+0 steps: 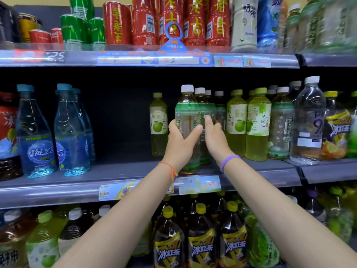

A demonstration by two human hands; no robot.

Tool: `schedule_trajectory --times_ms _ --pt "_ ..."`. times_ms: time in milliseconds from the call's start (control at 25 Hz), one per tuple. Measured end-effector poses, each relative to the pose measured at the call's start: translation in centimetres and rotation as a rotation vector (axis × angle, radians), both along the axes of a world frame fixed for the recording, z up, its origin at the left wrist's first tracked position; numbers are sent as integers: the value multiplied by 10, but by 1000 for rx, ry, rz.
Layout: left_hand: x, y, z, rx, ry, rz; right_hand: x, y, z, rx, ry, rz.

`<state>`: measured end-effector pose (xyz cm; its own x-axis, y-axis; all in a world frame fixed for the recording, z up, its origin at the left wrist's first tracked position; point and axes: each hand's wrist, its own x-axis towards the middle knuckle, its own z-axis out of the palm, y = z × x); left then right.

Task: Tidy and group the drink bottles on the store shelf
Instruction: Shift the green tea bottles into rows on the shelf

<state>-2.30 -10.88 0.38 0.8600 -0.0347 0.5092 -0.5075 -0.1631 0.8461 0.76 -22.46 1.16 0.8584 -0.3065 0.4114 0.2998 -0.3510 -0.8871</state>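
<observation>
A single wide-angle head camera faces the store shelving straight on from close range, at about the level of the middle shelf (135,171). Its front edge crosses the whole frame; the upper shelf's edge (146,59) sits near the top, the lower tier fills the bottom. Both forearms reach in from below.

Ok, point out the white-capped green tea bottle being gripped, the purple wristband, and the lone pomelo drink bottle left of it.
green tea bottle (187,110): head view, on its green label.
purple wristband (229,160): head view, on the band at the right wrist.
pomelo drink bottle (158,120): head view, on its pale label.
</observation>
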Motion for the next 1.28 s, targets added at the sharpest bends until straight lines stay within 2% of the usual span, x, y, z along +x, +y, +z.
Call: schedule_trajectory --times_ms 240,360,480,600,640,720,760,800,920,960,1080,1280 --pt "0 -12 3 -33 83 -94 -9 3 1 139 -92 145" --pt "4 -19 4 -33 96 -124 -8 0 2 112 -194 133" --pt "10 -27 2 -20 125 -188 -10 1 4 -42 -330 -19" --pt "10 -17 4 182 113 -212 -21 9 8 -330 -600 -331" --pt "14 -7 4 219 101 -165 -26 16 10 -427 -741 -374" --pt "24 20 3 176 82 -3 -22 34 8 -585 -925 -281" --pt "32 35 3 128 106 77 -17 46 6 -610 -890 -192" --pt "38 52 5 105 133 154 -9 59 6 -575 -744 -91" --pt "51 94 9 240 159 310 20 90 18 -257 -81 146" --pt "53 103 10 302 153 340 31 95 22 -151 62 173" --pt "57 132 5 412 144 382 63 111 28 28 218 192" --pt "53 156 -1 502 134 369 60 141 23 107 264 249"
